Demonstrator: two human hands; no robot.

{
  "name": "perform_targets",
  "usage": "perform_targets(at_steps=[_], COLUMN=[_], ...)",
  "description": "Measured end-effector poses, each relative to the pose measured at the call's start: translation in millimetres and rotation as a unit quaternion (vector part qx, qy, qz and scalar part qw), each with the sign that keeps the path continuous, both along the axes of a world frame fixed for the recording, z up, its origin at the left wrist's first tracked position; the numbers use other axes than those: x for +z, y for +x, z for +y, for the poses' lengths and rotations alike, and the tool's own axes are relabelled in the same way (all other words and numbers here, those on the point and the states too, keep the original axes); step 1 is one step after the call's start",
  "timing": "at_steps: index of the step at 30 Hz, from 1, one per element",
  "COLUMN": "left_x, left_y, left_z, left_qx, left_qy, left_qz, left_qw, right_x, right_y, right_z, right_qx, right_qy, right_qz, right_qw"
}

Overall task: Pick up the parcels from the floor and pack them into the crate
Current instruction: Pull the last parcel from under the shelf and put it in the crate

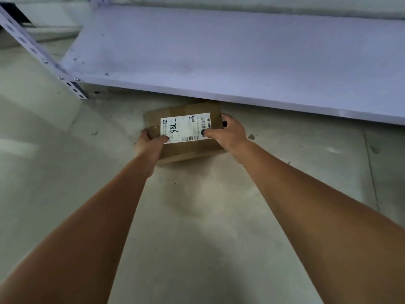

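Observation:
A brown cardboard parcel (186,148) with a white shipping label and handwritten digits lies at the front edge of a low shelf, on or just above the floor. My left hand (149,143) grips its left side, thumb on the label's lower left corner. My right hand (228,132) grips its right side, thumb on the label and fingers curled round the far right corner. Both arms reach forward and down. No crate is in view.
A pale grey metal shelf board (219,58) overhangs just behind and above the parcel. Its perforated upright post (43,60) stands at the left. Grey concrete floor (197,227) stretches from the parcel to me.

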State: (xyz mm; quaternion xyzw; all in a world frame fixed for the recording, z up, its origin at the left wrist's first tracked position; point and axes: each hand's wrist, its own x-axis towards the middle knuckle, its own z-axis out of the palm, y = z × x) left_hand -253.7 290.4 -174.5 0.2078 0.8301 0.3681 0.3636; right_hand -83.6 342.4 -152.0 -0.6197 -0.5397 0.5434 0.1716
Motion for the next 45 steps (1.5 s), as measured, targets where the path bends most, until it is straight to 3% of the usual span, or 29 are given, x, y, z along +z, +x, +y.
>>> perform_targets(at_steps=[9,21,26,30,34,38,41,45], left_x=[130,408,487,515,529,531,530,534], left_y=[61,138,179,222,283,363,424,504], left_z=[-87,-165,-192,-205,-203,-202,-199,-197], left_qx=[-0.029,-0.123,-0.163,-0.218,-0.220,-0.249,-0.268,-0.249], left_qy=[-0.091,-0.159,-0.173,-0.172,-0.166,-0.149,-0.118,-0.083], left_qz=[-0.045,-0.071,-0.090,-0.117,-0.200,-0.239,-0.240,-0.205], left_qw=[0.994,0.977,0.967,0.954,0.940,0.927,0.926,0.943], right_x=[153,417,493,521,528,526,520,519], right_y=[68,157,200,250,321,417,482,562], right_z=[-92,-195,-227,-243,-250,-258,-264,-275], right_qx=[-0.026,-0.139,-0.192,-0.198,-0.206,-0.201,-0.218,-0.236], right_qy=[-0.081,-0.185,-0.204,-0.204,-0.223,-0.288,-0.322,-0.285], right_qz=[-0.036,-0.061,-0.051,-0.040,-0.024,0.003,0.002,-0.011], right_qw=[0.996,0.971,0.959,0.958,0.953,0.936,0.921,0.929])
